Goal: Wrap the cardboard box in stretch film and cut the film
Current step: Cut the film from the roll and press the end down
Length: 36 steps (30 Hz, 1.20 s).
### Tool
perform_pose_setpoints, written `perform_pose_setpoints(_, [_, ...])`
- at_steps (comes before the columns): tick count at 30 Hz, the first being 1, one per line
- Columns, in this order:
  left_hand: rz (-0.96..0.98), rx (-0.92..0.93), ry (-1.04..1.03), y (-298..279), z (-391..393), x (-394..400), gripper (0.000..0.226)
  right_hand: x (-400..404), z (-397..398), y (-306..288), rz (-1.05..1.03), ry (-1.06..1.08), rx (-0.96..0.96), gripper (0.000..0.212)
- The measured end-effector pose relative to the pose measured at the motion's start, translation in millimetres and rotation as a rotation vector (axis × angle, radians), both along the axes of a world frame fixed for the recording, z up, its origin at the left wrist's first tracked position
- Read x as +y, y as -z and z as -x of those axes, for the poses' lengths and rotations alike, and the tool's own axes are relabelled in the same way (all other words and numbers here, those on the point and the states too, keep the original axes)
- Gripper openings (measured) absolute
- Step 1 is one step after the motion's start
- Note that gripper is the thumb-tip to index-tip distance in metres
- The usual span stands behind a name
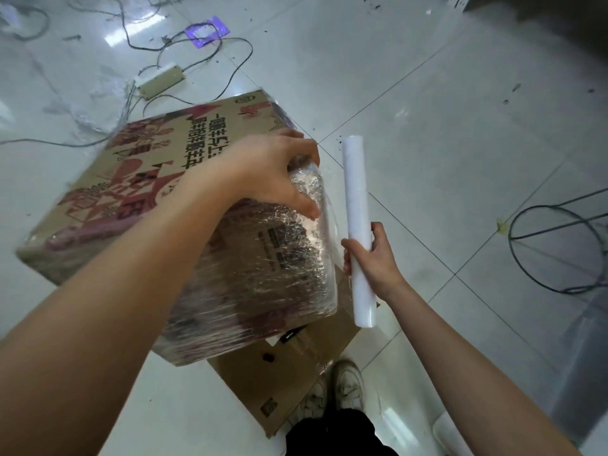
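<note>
Cardboard box [164, 179]: large, printed with dark lettering and reddish figures, tilted on one edge on the pale tiled floor [444, 110], centre-left of the scene. Its near-right end is bound in several crinkled layers of stretch film [279, 258]; the far printed face shows bare card.

Nearest items: a pair of pale shoes [345, 386] below dark trouser legs, standing on a flattened cardboard sheet [286, 373] that lies under the box's near corner. A second white roll [450, 432] lies on the floor at the near right edge, only partly in view.

Right hand [375, 255]: fingers curled round the lower part of a white film roll [358, 225], held roughly upright just beside the wrapped end of the box. A thin web of film runs from roll to box.

Left hand [273, 172]: reaching across the box, fingers bent over the upper right corner and pressing on the wrapped film there; whether it pinches the film cannot be told.

Middle distance, right: a dark wire-framed stand [559, 245], partly cut off by the frame edge.

Far left: a beige power strip [159, 81] with grey cables [197, 60] trailing over the tiles, beside scraps of loose clear film [82, 116]. Beyond it, a purple-lit square [207, 34] on the floor.
</note>
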<state>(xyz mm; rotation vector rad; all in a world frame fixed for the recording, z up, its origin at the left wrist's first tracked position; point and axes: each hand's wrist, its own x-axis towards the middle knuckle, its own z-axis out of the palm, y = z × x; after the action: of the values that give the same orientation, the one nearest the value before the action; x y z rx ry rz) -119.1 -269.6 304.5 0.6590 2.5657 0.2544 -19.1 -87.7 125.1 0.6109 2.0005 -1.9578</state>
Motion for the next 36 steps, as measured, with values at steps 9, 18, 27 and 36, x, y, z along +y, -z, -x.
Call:
perform_pose_setpoints(9, [0.01, 0.027, -0.007, -9, 13, -8, 0.076, -4, 22, 13, -0.128, 0.036, 0.015, 0.032])
perform_pose_setpoints(18, [0.058, 0.038, 0.009, -10, 12, -9, 0.073, 6, 17, 36, -0.106, 0.2, -0.122, 0.029])
perform_pose_setpoints(27, [0.078, 0.04, 0.007, -6, 11, -6, 0.078, -3, 24, 49, -0.413, 0.144, -0.072, 0.03])
perform_pose_setpoints(36, [0.067, 0.047, -0.006, -7, 13, -10, 0.077, 10, 17, 69, -0.484, 0.293, -0.202, 0.029])
